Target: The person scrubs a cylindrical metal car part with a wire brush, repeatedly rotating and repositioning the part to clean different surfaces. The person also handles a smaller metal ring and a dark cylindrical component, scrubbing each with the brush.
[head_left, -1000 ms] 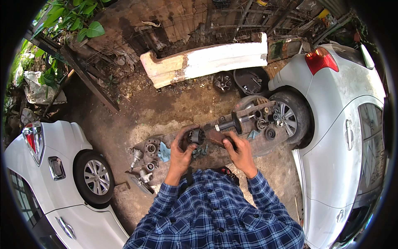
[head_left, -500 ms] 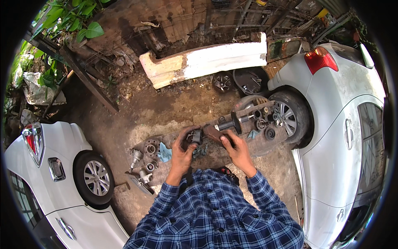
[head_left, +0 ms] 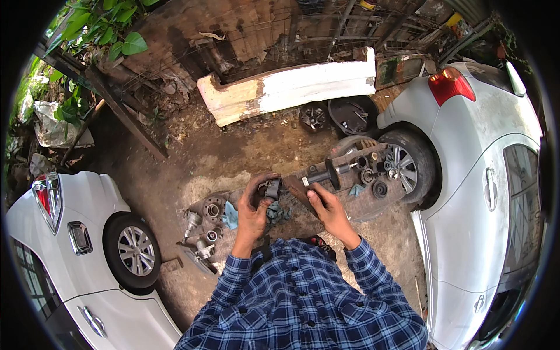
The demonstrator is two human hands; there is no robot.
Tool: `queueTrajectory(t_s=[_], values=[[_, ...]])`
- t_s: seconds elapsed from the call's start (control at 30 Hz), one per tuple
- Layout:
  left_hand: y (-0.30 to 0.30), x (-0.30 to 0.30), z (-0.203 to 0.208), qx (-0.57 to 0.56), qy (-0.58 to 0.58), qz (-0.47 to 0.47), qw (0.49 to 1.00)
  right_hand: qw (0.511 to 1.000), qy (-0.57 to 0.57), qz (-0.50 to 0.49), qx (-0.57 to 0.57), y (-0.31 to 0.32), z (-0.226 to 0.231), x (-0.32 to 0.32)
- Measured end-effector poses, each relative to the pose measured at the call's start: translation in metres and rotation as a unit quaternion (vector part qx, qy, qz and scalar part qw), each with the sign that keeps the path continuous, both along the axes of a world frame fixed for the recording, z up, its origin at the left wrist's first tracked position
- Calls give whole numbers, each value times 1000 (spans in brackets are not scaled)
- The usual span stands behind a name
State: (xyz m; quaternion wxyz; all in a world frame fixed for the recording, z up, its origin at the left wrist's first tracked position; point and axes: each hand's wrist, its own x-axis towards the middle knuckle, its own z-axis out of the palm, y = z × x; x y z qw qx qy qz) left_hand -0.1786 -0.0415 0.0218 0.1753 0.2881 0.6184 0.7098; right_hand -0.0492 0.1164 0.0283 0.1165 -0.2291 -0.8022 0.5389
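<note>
My left hand (head_left: 249,219) is closed around a small dark metal car part (head_left: 272,190) with a blocky end facing right. In my right hand (head_left: 331,214), thumb and fingers pinch a brown sheet (head_left: 299,190) that resembles sandpaper. The sheet slants beside the dark part; whether they touch, I cannot tell. Both hands are above a worn work board (head_left: 364,207). Past the right hand lies a black shock absorber (head_left: 322,176). A blue rag (head_left: 230,216) and a darker crumpled rag (head_left: 278,213) are near my left hand.
Metal hub parts (head_left: 212,208) crowd the board's left end; round parts (head_left: 380,188) crowd its right. A silver car (head_left: 87,216) stands left, another (head_left: 466,151) right. Beyond are a white bumper (head_left: 309,84), a black basin (head_left: 353,114) and a dark bowl (head_left: 313,116).
The brown sheet has turned from broad side to a steeper, narrower slant, and my right hand has shifted slightly left. My left hand still holds the dark part, tilted a little differently.
</note>
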Motion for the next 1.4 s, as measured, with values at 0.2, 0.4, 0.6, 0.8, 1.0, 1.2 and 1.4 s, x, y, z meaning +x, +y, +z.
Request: queueTrajectory(t_s=[0.2, 0.4, 0.6, 0.8, 1.0, 1.2, 1.4], values=[[-1, -1, -2, 14, -129, -2, 992, 907, 192, -51, 371, -2, 1, -11], [1, -3, -9, 33, -83, 30, 996, 996, 46, -23, 74, -10, 11, -4], [1, 0, -11, 70, -116, 21, 991, 990, 21, -63, -126, 6, -1, 0], [1, 3, -8, 200, -243, -29, 949, 985, 95, -95, -108, 9, -8, 2], [0, 6, -9, 201, -320, -66, 924, 990, 108, -58, -73, 4, 13, 5], [1, 13, -10, 95, -222, -73, 968, 990, 103, -8, 99, 1, 19, 7], [2, 10, -19, 67, -188, -8, 980, 979, 105, -20, 173, -1, -1, -2]])
